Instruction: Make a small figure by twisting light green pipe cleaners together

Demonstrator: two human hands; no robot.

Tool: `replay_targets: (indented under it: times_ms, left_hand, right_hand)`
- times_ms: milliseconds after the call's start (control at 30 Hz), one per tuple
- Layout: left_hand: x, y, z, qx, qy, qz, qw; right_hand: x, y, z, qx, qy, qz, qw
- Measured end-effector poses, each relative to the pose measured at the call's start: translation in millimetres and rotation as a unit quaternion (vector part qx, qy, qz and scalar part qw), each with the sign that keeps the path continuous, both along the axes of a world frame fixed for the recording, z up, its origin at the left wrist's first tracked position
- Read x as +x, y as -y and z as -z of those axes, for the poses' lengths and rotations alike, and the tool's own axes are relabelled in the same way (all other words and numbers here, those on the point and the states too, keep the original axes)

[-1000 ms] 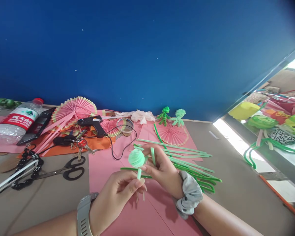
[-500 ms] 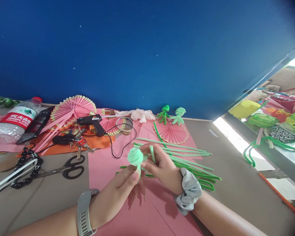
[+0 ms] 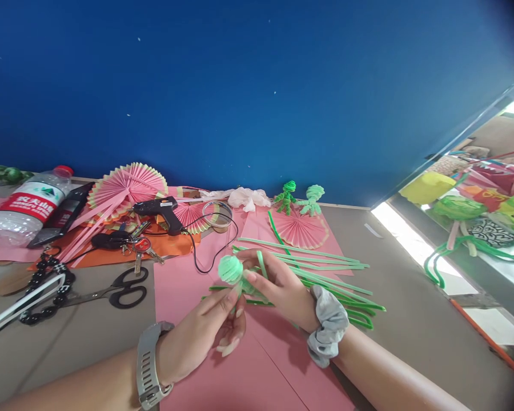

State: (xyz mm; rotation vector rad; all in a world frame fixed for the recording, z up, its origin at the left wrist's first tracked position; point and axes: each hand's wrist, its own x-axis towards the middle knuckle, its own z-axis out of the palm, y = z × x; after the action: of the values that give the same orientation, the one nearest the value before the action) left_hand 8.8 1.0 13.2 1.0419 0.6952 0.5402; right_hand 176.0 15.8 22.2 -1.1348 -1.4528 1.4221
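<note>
"Head view: where's the piece, and how's each grip?"

"Coiled mint ball [image 3: 230, 269] is held up between the hands, above the pink paper [image 3: 252, 371] on the bench [image 3: 405, 285]. Left hand [image 3: 195, 342]: grip narrow, holding the ball from just below. Right hand [image 3: 280, 285]: grip narrow too, beside the ball, holding a mint strip [image 3: 261, 266] that arcs over the fingers. Whether strip joins ball, can't tell; fingers hide it."

"What could go wrong?"

"Likeliest, the coil loosens or twists, if the left fingers slacken while the right pulls. Too hard a pinch might squash it. The strip could also snag on the loose stems [image 3: 346, 298] right under the right hand."

"Counts, quick."

"One ball, one strip in hand. Two small figures by the wall: one dark green figure [image 3: 286, 198], one mint figure [image 3: 313, 200]. Pink fans [image 3: 128, 188]: three showing, maybe more underneath. One glue gun [image 3: 167, 214], one pair of scissors [image 3: 108, 293], one bottle [image 3: 25, 205], one beaded bracelet [image 3: 47, 311]. One watch [image 3: 148, 365], left wrist; one scrunchie [image 3: 328, 325], right wrist."

"And the stems?"

"Several, mint and dark green. They overlap, so no exact number."
</note>
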Motion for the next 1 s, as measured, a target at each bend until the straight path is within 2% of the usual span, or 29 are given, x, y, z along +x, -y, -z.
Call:
replay_targets:
  times_ms: [100,233,500,600,733,867,1000]
  left_hand:
    - [-2,-1,-1.1,0.001,0.007,0.002,1.000]
    - [-3,-2,-4.6,0.012,0.008,-0.002,1.000]
    - [-2,-3,-2.3,-0.037,0.050,-0.032,0.998]
    - [-2,-3,-1.7,-0.023,0.043,-0.050,0.998]
    - [-4,-4,-6.9,-0.009,0.013,-0.025,1.000]
    - [-4,-5,-9.1,-0.051,0.027,-0.021,0.998]
    - [-2,-4,-1.8,-0.088,0.056,-0.025,0.994]
  right_hand:
    - [0,0,-5.1,0.010,0.004,0.014,1.000]
    - [1,-1,-1.5,0.010,0.003,0.008,1.000]
    - [-2,0,6.8,0.000,-0.015,0.037,0.999]
    - [-3,-1,7.3,0.030,-0.004,0.057,0.998]
    - [-1,-2,8.6,0.071,0.043,0.084,0.993]
    - [-2,0,8.4,0.087,0.058,0.105,0.989]
    - [-5,5,7.8,0.096,0.080,0.125,0.984]
